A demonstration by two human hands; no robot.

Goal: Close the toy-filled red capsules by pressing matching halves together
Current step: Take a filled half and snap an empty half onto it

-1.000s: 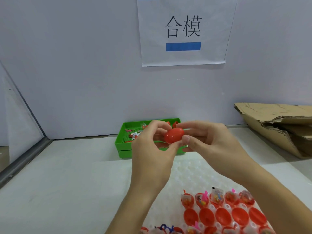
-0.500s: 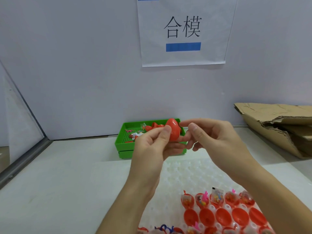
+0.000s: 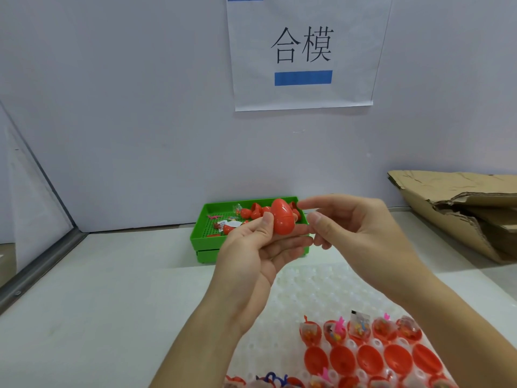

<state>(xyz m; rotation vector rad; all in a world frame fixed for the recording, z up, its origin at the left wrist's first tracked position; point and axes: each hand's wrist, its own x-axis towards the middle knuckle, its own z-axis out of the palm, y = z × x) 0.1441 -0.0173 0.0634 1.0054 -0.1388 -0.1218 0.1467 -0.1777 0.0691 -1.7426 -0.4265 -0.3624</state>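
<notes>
White table (image 3: 98, 303) against a plain wall. Our left hand (image 3: 251, 253) is grasping a joined red egg (image 3: 282, 219), thumb on it, and our right hand (image 3: 355, 228) hangs released just beside. Looks closed, so next we'd drop it in the green tray (image 3: 201, 239) behind the grip.

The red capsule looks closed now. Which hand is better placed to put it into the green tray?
Probably the left hand. It already holds the closed red capsule in its grip, just in front of the green tray. The right hand holds nothing, its fingers loose beside the capsule.
</notes>
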